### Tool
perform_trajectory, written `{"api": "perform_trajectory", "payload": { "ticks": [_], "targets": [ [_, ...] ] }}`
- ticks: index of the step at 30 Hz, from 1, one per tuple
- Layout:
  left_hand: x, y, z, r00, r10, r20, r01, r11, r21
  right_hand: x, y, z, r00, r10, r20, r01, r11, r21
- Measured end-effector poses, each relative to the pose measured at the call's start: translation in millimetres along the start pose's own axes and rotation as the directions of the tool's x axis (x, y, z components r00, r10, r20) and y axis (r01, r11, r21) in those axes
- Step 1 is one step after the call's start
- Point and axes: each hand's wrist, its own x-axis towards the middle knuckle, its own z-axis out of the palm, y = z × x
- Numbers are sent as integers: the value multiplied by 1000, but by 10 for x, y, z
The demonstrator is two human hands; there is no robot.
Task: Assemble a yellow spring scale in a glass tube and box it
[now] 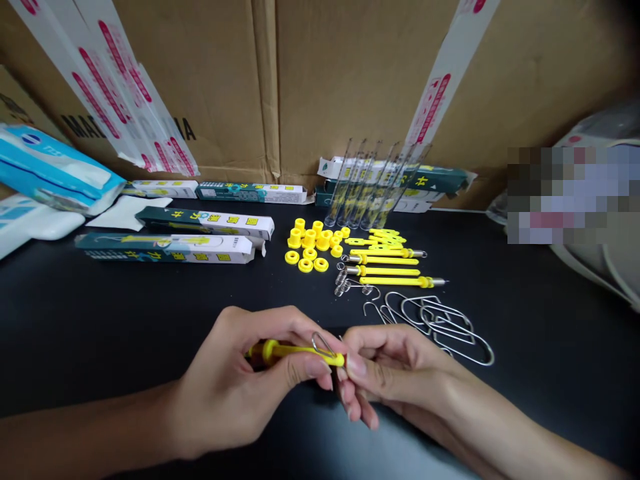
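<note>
My left hand (pixel 260 373) is closed around a yellow plastic spring-scale rod (pixel 293 351), which lies nearly level and points right. At the rod's tip a bent metal wire hook (pixel 323 345) loops up. My right hand (pixel 390 367) pinches at that tip, thumb against forefinger, on the hook's far part, which the fingers mostly hide. Beyond the hands lie more yellow rods (pixel 395 281), some with metal ends, several small springs (pixel 343 280) and a pile of large wire hooks (pixel 450 321).
Yellow plastic caps and rings (pixel 310 243) sit mid-table. Clear tubes (pixel 367 193) lean on boxes at the back. Printed boxes (pixel 175 248) lie left, near a blue tissue pack (pixel 55 167). A cardboard wall (pixel 325 80) closes off the back. A pale bag (pixel 600 253) stands right.
</note>
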Motion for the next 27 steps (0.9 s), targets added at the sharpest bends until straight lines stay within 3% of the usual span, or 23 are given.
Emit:
{"api": "perform_trajectory", "payload": {
  "ticks": [7, 11, 19, 23, 27],
  "targets": [
    [-29, -43, 9, 986, 150, 73, -157, 982, 107, 24, -14, 20, 999, -45, -8, 43, 989, -144],
    [-39, -35, 20, 987, 126, 101, -140, 979, 149, -2, -22, 33, 997, -72, -4, 70, 984, -164],
    [-35, -46, 17, 995, 93, 41, -98, 985, 143, -1, 23, 34, 998, -32, -54, 40, 987, 156],
    [-51, -74, 35, 999, 29, -41, -29, 1000, -12, 6, 15, 35, 1000, -14, -6, 15, 975, 220],
    [-34, -59, 44, 999, 18, -36, -22, 993, -118, 7, 26, 21, 999, 4, 44, -18, 945, 325]
  ]
}}
